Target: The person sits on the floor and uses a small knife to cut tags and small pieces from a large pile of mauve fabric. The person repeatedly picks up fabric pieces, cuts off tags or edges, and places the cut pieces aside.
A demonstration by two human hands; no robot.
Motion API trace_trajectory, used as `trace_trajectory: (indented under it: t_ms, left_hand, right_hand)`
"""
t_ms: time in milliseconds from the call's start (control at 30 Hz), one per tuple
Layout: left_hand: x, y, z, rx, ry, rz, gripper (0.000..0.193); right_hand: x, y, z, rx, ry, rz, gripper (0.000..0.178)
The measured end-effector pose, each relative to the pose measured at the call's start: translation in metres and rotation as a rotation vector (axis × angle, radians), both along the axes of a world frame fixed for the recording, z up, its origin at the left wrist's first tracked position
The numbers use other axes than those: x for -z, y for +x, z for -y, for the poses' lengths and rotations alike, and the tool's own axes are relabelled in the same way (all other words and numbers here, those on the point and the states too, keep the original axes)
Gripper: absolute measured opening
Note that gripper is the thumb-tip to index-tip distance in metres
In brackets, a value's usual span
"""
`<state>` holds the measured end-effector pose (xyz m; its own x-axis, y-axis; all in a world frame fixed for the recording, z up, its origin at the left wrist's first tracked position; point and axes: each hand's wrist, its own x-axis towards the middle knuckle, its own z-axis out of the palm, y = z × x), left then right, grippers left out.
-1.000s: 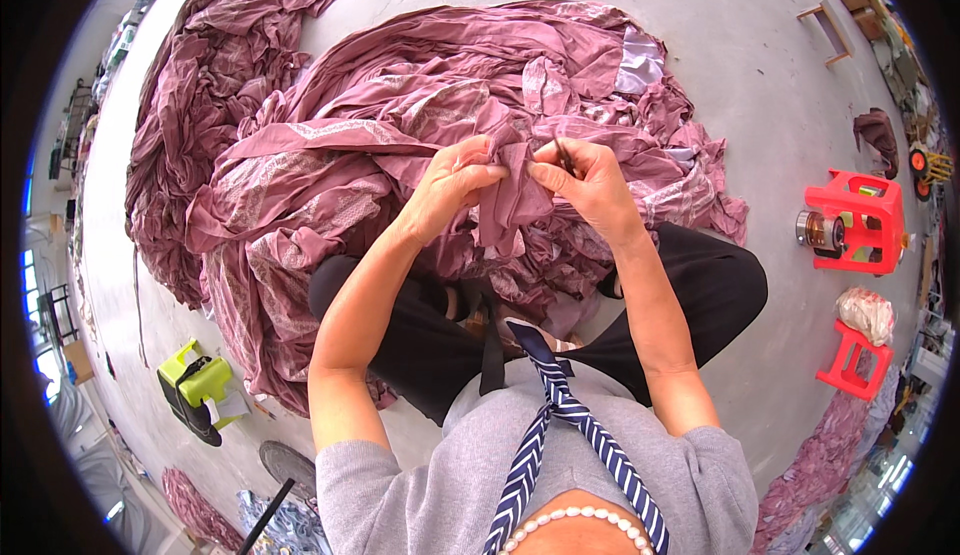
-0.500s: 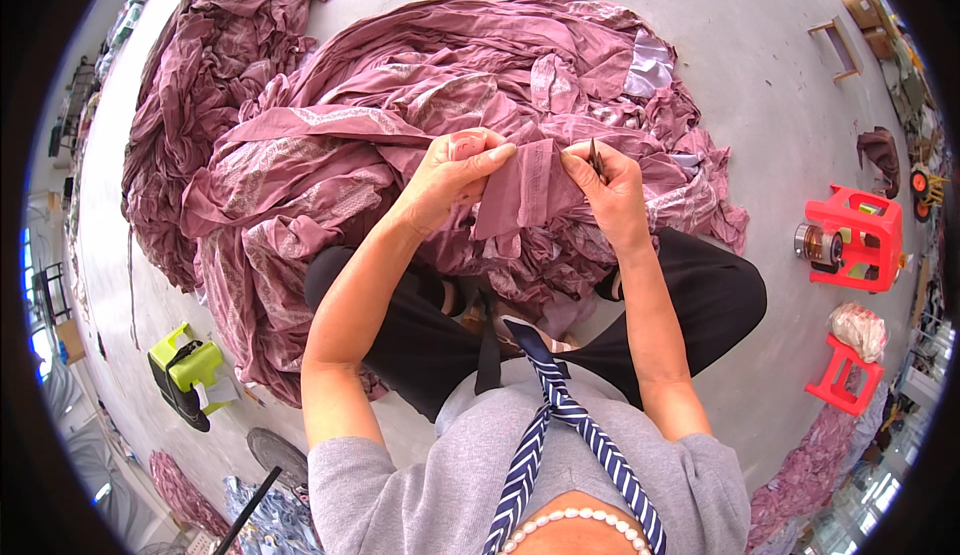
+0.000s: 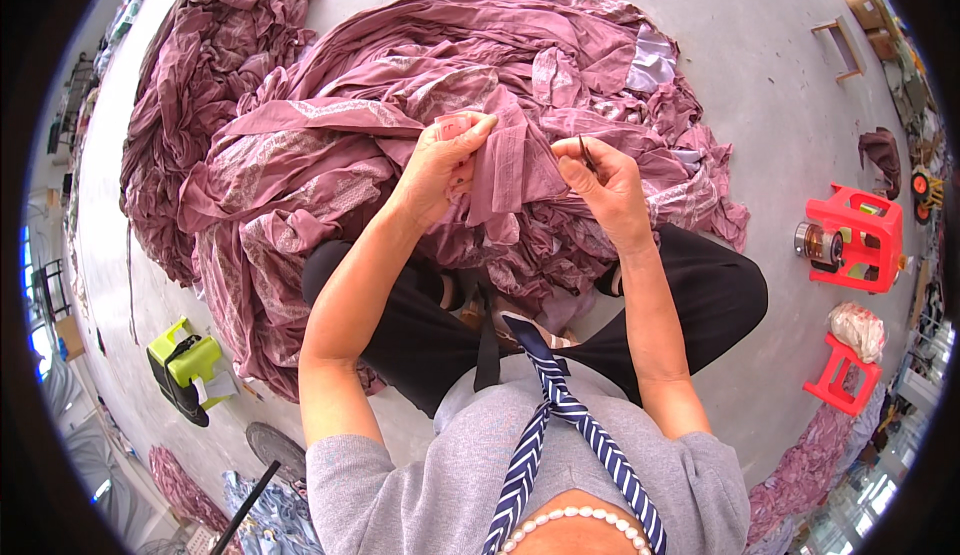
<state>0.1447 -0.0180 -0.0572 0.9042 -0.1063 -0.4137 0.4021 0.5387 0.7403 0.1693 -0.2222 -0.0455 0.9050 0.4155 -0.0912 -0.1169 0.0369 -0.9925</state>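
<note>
My left hand [image 3: 440, 170] is closed on the edge of a mauve cloth [image 3: 510, 170] with a stitched band, pinching it between thumb and fingers. A small pink slip [image 3: 454, 127] shows at those same fingers. To the right, my right hand [image 3: 604, 187] is closed round a small dark pointed tool [image 3: 587, 158], whose exact kind is not clear. Its fingertips are close to the cloth's right edge; whether they touch it I cannot tell. Beneath both hands spreads a large heap of mauve patterned fabric [image 3: 330, 170], reaching to my crossed legs.
Red plastic stools [image 3: 880, 240] stand at the right, with a glass jar [image 3: 820, 245] by one and a plastic bag [image 3: 857, 331] on the other. A green stool [image 3: 190, 360] with a black strap is at the left. A wooden frame [image 3: 838, 50] lies far right.
The cloth was spread between both hands; now its banded part hangs nearer my left hand. My left hand has shifted slightly left, and my right fingertips have come away from the upper edge.
</note>
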Motion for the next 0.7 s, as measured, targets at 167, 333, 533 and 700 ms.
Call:
trace_trajectory:
  t_ms: [167,333,533,700]
  left_hand:
    - [0.001,0.0,0.008,-0.1,0.313,0.086,0.015]
    - [-0.007,-0.008,0.01,-0.032,0.725,0.369,0.035]
    - [0.002,-0.011,0.012,0.23,0.471,0.307,0.033]
    - [-0.003,-0.007,-0.003,0.22,0.214,0.163,0.01]
  right_hand:
    - [0.003,0.001,-0.005,-0.048,0.002,0.006,0.012]
    - [-0.002,0.003,-0.005,0.059,0.11,-0.063,0.009]
    - [0.005,0.004,-0.001,0.104,0.167,-0.087,0.01]
    - [0.008,0.009,0.01,0.164,0.176,-0.044,0.011]
